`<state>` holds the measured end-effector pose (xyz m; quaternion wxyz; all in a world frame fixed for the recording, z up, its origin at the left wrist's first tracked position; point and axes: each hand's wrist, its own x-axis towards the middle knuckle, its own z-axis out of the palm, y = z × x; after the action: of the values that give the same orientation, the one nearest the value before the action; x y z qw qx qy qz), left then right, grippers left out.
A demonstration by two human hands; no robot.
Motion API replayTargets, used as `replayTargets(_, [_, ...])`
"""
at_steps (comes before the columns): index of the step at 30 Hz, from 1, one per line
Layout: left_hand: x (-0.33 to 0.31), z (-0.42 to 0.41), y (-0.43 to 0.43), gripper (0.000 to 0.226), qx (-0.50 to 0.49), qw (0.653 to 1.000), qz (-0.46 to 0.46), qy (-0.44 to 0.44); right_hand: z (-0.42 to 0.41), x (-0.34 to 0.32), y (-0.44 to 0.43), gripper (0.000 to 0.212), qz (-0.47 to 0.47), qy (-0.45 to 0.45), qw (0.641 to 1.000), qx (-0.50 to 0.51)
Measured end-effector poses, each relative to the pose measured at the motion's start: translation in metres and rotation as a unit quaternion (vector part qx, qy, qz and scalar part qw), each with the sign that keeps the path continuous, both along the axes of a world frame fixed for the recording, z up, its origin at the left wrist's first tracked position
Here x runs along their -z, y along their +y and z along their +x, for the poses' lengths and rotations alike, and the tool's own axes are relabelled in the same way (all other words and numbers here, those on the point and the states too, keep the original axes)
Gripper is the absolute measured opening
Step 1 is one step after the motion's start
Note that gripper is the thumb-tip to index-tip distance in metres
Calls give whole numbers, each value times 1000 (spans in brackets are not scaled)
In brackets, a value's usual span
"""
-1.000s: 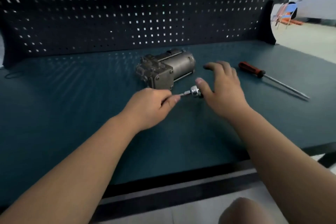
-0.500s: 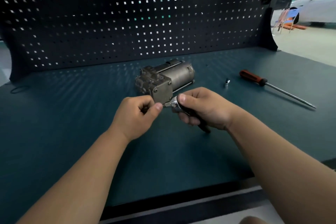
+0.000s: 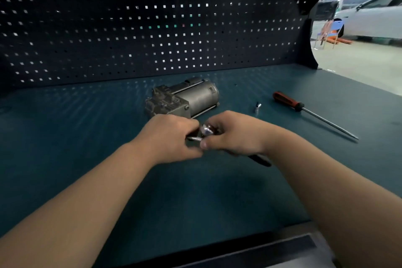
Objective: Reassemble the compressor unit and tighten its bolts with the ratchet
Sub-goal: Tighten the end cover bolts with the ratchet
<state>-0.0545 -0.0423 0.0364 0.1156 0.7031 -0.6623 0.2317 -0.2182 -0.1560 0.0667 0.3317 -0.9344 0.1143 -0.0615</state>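
The grey-brown metal compressor unit (image 3: 185, 99), a ribbed block head joined to a round drum body, lies on its side at twelve o'clock from the two hands, just beyond the knuckles. The back of the left hand (image 3: 169, 137) overlaps its near lower corner in the view; whether they touch cannot be told.

The hands meet at the middle of the bench. The right hand (image 3: 235, 132) is curled tight round a chrome-headed ratchet (image 3: 206, 129) with a black handle, the head showing between the hands and the handle's end sticking out below the wrist toward five o'clock. The left hand has its fingers bent in and pinches a short bright metal piece (image 3: 193, 138) at the ratchet's head. That piece is too blurred to name.

At two o'clock from the right hand, a small silver socket (image 3: 257, 107) stands on the bench by itself. Further out on the same line lies a long screwdriver (image 3: 287, 100) with a red and black handle, its thin steel shaft pointing toward four o'clock.

All of this rests on a dark teal bench mat (image 3: 87, 137). A black perforated pegboard (image 3: 130, 28) rises behind it at twelve o'clock. Past the board's right edge, at two o'clock, is a pale workshop floor (image 3: 359, 65) with a white car (image 3: 374, 17) and a blue chair (image 3: 332, 28).
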Motion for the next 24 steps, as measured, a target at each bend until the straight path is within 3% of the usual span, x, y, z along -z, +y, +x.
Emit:
replayTargets(1, [-2,10,3,41,-25,1000,5,-4,-13,-6,-10,25,4,10,1000,-1])
replayTargets(3, [0,23,13,42,-123,988,-20,92,-39,-12,-40,29,2,21,999,43])
replayTargets(5, [7,6,-7,40,-127,963,-86,224,-52,-10,-73,30,-11,-33,983,178])
replayTargets(7, [20,-34,-47,25,-104,934,-54,337,-40,4,-91,32,-101,-31,950,292])
replayTargets(9, [31,-63,-97,10,-128,872,14,473,-24,22,-96,29,-156,26,929,334])
replayTargets(12, [33,-73,-136,38,-159,740,0,653,-14,52,-104,16,-148,75,916,365])
replayTargets(14, [35,-73,-147,51,-143,709,-53,689,-13,58,-113,24,-118,53,915,382])
replayTargets(16, [33,-71,-141,56,-118,720,-84,679,-10,56,-122,22,-55,11,919,389])
replayTargets(18, [35,-60,-128,54,-93,771,-101,621,-12,51,-130,11,17,-30,922,385])
replayTargets(20, [33,-50,-109,49,-57,831,-124,540,-15,49,-137,13,93,-72,913,391])
replayTargets(24, [13,-18,-69,35,-55,937,-251,238,-9,52,-141,12,117,-111,905,393])
